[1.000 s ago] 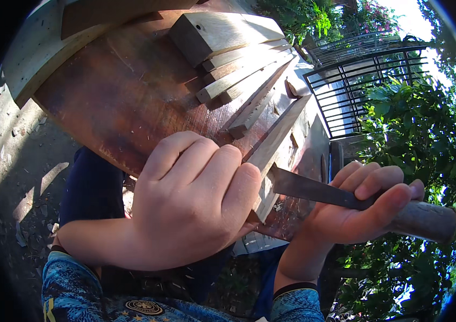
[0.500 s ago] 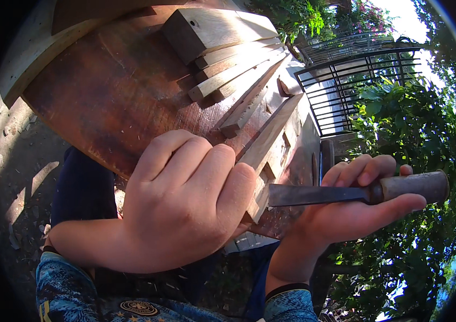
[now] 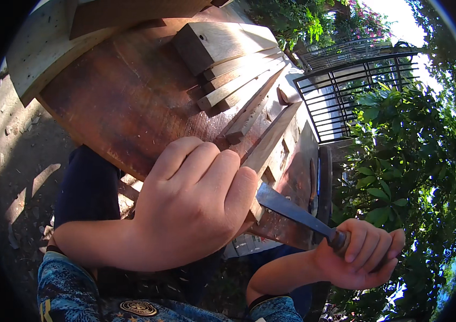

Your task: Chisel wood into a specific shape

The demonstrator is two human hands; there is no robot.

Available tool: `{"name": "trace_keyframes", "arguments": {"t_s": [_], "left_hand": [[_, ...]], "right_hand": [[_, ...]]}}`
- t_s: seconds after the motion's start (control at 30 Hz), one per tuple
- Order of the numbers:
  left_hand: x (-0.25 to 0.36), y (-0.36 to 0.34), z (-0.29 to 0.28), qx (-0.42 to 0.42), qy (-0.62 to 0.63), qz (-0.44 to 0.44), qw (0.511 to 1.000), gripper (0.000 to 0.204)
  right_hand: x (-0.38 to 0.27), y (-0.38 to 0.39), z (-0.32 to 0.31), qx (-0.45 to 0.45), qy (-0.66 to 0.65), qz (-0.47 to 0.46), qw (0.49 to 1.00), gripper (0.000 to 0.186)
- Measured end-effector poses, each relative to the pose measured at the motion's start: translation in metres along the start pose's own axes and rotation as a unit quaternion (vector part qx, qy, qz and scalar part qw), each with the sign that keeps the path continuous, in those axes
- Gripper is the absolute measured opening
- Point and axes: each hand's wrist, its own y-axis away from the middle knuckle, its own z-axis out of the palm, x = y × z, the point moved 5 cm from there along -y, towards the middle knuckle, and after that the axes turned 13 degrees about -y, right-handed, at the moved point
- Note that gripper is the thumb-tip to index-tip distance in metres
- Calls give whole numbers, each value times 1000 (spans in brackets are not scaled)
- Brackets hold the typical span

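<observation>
My left hand [image 3: 193, 206] is closed round the near end of a long wooden strip [image 3: 272, 138] with notches cut in its side. The fingers hide that end. In my right hand [image 3: 362, 253] is a chisel [image 3: 298, 216], its handle wrapped by my fingers. The flat metal blade slants up and left, its tip at the strip's edge close beside my left fingers. Whether the tip touches the wood is hard to tell. Just beyond the strip, another wooden piece with a rough edge [image 3: 249, 119] rests on the reddish-brown tabletop [image 3: 115, 99].
A thick wooden block [image 3: 233, 43] and several thin strips [image 3: 233, 90] lie across the table. Large timber [image 3: 50, 51] stands at the far left. A thin dark tool [image 3: 312, 185] lies near the right edge. Beyond are a black metal gate [image 3: 340, 91] and leafy bushes [image 3: 399, 161].
My right hand has moved down and closed round the chisel handle, which lay across the opened palm before. The blade has swung to a slant, its tip nearer the strip. The view has shifted slightly.
</observation>
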Motion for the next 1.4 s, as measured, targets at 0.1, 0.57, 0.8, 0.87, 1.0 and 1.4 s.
{"name": "trace_keyframes", "arguments": {"t_s": [0.1, 0.57, 0.8, 0.87, 1.0, 1.4], "left_hand": [[-1, 1, -1, -23, 16, 1, 1000, 48], [1, -10, -8, -76, 34, 0, 997, 36], [1, -12, -12, -113, 18, 8, 993, 49], [2, -12, -12, -101, 15, 9, 995, 49], [3, -14, -13, -106, 22, 15, 994, 51], [4, -14, -13, -154, 0, 40, 987, 47]], "right_hand": [[-6, 14, -4, 19, 18, -19, 999, 21], [4, 58, -24, 109, -17, -122, 986, 29], [14, 82, -24, 116, -14, -96, 989, 26], [13, 80, -22, 96, 35, -67, 993, 23], [-5, 50, -19, 73, 21, -15, 997, 25], [-4, 14, -17, 31, 12, 60, 998, 24]]}}
